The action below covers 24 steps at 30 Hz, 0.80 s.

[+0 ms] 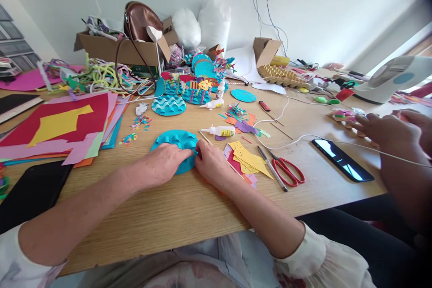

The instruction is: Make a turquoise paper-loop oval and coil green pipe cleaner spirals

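A round blue paper disc with raised wavy strips lies on the table in front of me. My left hand rests over its near side, forefinger reaching to the right edge and the other fingers curled. At that same edge my right hand is closed, its fingertips pinching the blue paper; the exact grip is hidden. A thin wooden skewer runs past my right hand, and I cannot tell whether it is held. Just beyond lies a glue bottle on its side. Yellow paper scraps are to the right.
Red-handled scissors and a pen lie right, near a phone and another person's hands. A white cable crosses the table. Coloured sheets are stacked left. Finished-looking blue discs with paper fish stand behind.
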Tool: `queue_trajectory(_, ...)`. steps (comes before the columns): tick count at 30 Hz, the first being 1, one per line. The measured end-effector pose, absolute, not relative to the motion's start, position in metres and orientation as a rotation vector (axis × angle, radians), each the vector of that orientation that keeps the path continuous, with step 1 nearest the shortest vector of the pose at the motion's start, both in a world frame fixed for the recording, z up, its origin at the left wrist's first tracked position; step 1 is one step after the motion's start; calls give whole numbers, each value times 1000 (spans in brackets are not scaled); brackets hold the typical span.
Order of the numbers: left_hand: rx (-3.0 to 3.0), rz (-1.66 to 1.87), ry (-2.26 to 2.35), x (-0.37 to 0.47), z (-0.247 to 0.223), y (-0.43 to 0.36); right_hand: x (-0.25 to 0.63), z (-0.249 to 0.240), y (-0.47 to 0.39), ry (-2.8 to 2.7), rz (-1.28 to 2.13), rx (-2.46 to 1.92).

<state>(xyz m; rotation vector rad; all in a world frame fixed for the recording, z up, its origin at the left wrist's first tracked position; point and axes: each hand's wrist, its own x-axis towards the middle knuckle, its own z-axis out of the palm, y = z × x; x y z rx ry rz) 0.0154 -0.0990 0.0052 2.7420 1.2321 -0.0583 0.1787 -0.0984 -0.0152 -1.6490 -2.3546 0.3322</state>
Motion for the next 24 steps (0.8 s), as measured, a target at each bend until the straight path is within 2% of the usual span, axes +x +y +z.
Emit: queue_trajectory(24,2804,-35,1151,21,3,-97,183,-15,-97,-2406,296,-1680)
